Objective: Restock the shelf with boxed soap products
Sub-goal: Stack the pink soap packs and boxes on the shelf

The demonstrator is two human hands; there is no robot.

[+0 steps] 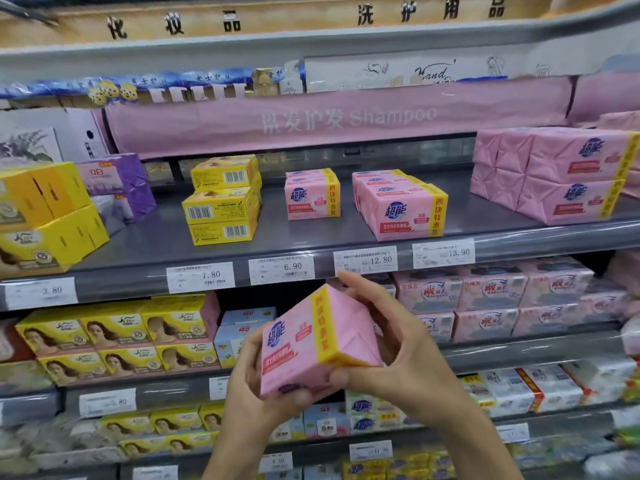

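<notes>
I hold a pink soap pack (304, 344) with a yellow band in both hands, tilted, in front of the lower shelves. My left hand (249, 382) grips its lower left corner from below. My right hand (388, 341) wraps its right end, fingers over the top. On the grey shelf (166, 244) above stand matching pink packs: a small stack (311, 195) in the middle and a row (401, 209) to its right. Bare shelf lies between and in front of them.
Yellow boxes (221, 206) are stacked left of the pink packs, with bigger yellow boxes (45, 216) and purple packs (117, 178) at far left. Large pink packs (561, 174) fill the right end. Price tags (280, 268) line the shelf edge. Lower shelves are packed with soap.
</notes>
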